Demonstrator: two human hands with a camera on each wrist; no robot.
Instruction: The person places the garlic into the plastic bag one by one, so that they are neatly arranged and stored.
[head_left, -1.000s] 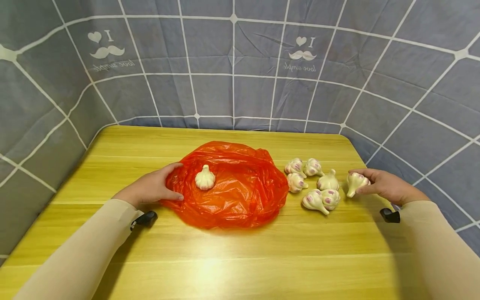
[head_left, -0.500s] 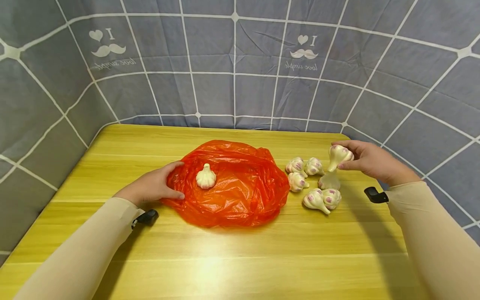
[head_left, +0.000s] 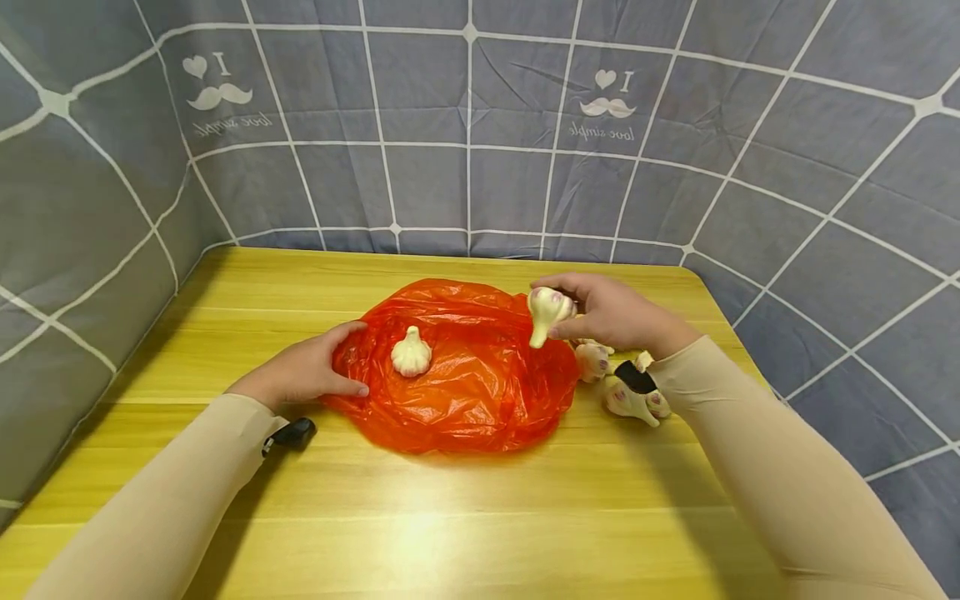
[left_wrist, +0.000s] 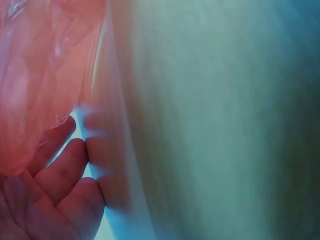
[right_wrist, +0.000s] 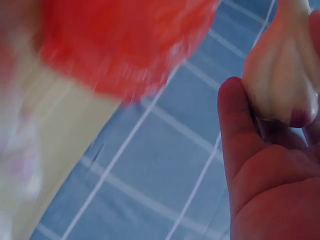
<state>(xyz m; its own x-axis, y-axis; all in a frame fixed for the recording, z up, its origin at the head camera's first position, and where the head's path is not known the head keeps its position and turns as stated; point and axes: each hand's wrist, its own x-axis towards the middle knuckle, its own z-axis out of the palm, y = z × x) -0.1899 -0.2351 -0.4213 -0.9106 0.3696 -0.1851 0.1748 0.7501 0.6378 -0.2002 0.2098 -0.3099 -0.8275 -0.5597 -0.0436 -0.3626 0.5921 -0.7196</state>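
Note:
A crumpled red plastic bag [head_left: 465, 408] lies spread on the table with its mouth facing up. One pale garlic bulb [head_left: 411, 353] sits inside its left part. My left hand [head_left: 307, 371] holds the bag's left side, thumb and fingers curved around the edge; the left wrist view shows red plastic [left_wrist: 45, 70] against the fingers. My right hand [head_left: 611, 312] pinches another garlic bulb [head_left: 548, 312], neck down, above the bag's right rim. In the right wrist view that bulb [right_wrist: 282, 75] shows a purple patch at its base.
Several purple-marked garlic bulbs [head_left: 626, 402] lie on the wooden table [head_left: 420, 533] right of the bag, partly hidden under the right hand and wrist. A grey checked cloth [head_left: 517, 192] surrounds the table at the back and sides.
My right hand has lifted a garlic bulb from the far right of the pile and carried it left, over to the bag's right rim. The left hand stays in place.

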